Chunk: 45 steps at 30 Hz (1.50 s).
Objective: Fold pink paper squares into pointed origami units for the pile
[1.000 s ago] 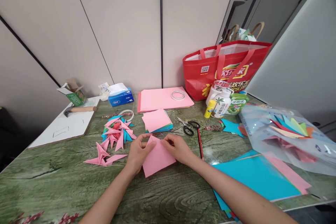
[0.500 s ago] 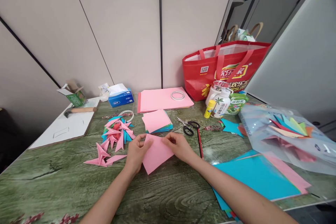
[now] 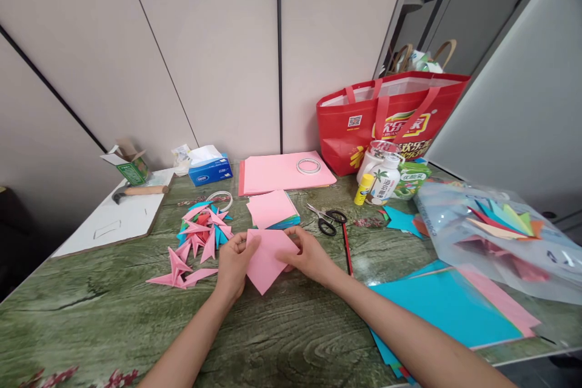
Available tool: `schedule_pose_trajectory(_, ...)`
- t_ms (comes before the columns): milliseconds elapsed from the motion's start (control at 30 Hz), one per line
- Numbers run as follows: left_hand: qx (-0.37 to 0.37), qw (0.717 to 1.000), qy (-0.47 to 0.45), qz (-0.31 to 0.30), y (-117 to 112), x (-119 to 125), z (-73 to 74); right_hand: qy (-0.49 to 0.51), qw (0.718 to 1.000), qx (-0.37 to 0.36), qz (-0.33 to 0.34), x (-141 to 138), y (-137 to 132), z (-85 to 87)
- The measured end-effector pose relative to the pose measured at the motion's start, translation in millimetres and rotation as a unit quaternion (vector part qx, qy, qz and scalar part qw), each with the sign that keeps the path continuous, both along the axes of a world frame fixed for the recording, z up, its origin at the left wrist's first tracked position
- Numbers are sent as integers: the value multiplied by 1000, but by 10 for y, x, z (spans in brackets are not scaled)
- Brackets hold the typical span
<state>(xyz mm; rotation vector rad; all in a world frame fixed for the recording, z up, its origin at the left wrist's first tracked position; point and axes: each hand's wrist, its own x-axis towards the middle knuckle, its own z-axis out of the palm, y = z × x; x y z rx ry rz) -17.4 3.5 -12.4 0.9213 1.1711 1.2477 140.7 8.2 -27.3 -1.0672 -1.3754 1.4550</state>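
Observation:
A pink square paper sheet (image 3: 267, 257) is held just above the green wood-grain table (image 3: 282, 339), tilted towards me. My left hand (image 3: 234, 264) pinches its left edge with thumb and fingers. On the other side, my right hand (image 3: 310, 254) grips the sheet's right edge, fingers curled under it. A small stack of cut coloured squares (image 3: 271, 209), pink on top, lies just behind the held sheet. To the left sits a pile of folded pink, blue and red paper pieces (image 3: 200, 233).
Black scissors (image 3: 328, 219) and a red pencil (image 3: 347, 248) lie right of my hands. Large pink sheets with a tape ring (image 3: 308, 165), a tissue box (image 3: 210, 170), a red bag (image 3: 386, 118), glue stick (image 3: 362, 189), bottle (image 3: 384, 179), blue sheets (image 3: 443, 309) and a plastic bag of papers (image 3: 495, 230) surround them.
The pink sheet has been lifted off the table and tipped up towards me. Both hands moved slightly away from me and closer together while keeping hold of it.

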Motion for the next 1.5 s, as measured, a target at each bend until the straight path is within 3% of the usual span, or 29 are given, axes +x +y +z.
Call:
schedule_pose_trajectory(167, 1, 1000, -17, -5, -6, 20, 34, 64, 992, 6, -110, 19, 50, 23)
schedule_pose_trajectory(367, -24, 993, -10, -112, -43, 19, 19, 76, 986, 24, -149, 75, 72, 75)
schedule_pose_trajectory(500, -15, 996, -16, -82, -25, 10, -9, 68, 983, 66, -156, 81, 63, 72)
schedule_pose_trajectory(633, 18, 998, -54, -29, -5, 23, 34, -9, 968, 167, -187, 88, 63, 53)
schedule_pose_trajectory(800, 85, 991, -90, -57, -31, 57, 112, -65, 955, 204, -205, 85, 62, 8)
schedule_pose_trajectory(1033, 49, 993, -54, -91, -39, 38, 50, -62, 960, 207, -178, 48, 38, -9)
schedule_pose_trajectory(1300, 27, 997, -73, 27, 26, -13, 23, -68, 982, 170, -49, 13, 8, 11)
schedule_pose_trajectory(1500, 51, 994, -89, -43, 8, -23, 58, -17, 987, 157, 14, -3, -23, 5)
